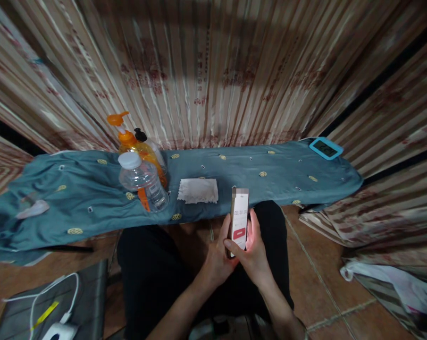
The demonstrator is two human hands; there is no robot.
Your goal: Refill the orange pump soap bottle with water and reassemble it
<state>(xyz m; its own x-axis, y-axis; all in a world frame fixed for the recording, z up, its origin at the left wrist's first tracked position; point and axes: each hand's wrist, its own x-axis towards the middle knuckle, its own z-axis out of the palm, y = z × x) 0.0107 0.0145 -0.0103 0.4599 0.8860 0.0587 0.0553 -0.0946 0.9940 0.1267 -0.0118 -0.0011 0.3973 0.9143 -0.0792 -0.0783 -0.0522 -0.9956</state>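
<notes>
A smartphone (239,217) is held upright over my lap, its lit screen showing a timer readout and a red button. My left hand (218,257) is closed around its left side and lower end. On the other side my right hand (254,248) grips it, with the thumb lying across the bottom of the phone. Just beyond the hands, a white piece of paper or tissue with ragged edges (198,190) lies flat on the cloth-covered table (234,165).
At the table's left stand a clear plastic bottle (142,179), an orange pump bottle (142,150) and a black-capped bottle (156,151). A blue digital clock (325,148) lies far right. Lower left, a dark stool (89,293) carries a white cable (75,288). Striped curtains (213,71) hang behind.
</notes>
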